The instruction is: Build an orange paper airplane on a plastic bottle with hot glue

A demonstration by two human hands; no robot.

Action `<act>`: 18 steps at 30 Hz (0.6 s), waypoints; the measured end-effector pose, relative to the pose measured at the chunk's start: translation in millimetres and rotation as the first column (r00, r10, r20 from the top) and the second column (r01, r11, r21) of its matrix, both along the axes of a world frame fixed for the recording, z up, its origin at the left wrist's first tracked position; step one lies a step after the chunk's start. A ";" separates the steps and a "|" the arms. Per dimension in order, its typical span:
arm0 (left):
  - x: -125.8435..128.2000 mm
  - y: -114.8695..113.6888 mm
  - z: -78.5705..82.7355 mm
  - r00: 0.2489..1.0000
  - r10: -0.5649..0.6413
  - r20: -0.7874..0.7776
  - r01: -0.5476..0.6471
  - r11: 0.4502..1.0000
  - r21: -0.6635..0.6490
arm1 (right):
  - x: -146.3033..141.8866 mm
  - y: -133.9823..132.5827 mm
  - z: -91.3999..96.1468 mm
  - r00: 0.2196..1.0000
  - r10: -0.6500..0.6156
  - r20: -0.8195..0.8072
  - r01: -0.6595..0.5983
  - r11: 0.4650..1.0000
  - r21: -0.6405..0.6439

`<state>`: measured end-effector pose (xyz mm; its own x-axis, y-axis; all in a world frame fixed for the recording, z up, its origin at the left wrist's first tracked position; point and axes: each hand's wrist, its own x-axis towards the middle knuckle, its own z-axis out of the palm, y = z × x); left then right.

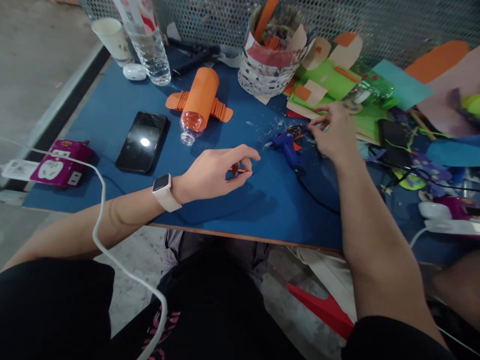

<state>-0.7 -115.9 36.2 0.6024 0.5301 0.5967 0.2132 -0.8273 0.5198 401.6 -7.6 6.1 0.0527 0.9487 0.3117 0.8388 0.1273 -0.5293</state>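
Note:
My left hand (217, 172), with a white watch on its wrist, rests on the blue table (112, 110) and pinches a small orange paper piece (237, 170) between thumb and fingers. My right hand (333, 132) reaches farther back, fingers curled and pinched near small scraps beside the blue glue gun (287, 146); what it holds is too small to make out. A plastic bottle wrapped in orange paper with pleated orange wings (198, 102) lies behind my left hand.
A black phone (142, 141) lies at left, a purple power strip (60, 162) with a white cable at the edge. A water bottle (148, 42), a paper cup (112, 40) and a woven paper basket (270, 55) stand at the back. Coloured paper scraps (337, 80) crowd the right.

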 end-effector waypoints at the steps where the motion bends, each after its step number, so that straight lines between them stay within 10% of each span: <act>1: -0.2 0.0 -0.1 1.000 0.002 -0.002 -0.002 1.000 0.001 | -0.7 0.1 -0.7 1.000 -0.001 -0.009 0.001 1.000 0.002; 18: -1.7 -0.3 1.1 0.996 0.027 -0.085 -0.026 1.000 0.007 | -12.0 -5.9 3.9 0.985 -0.039 -0.166 0.053 0.995 0.080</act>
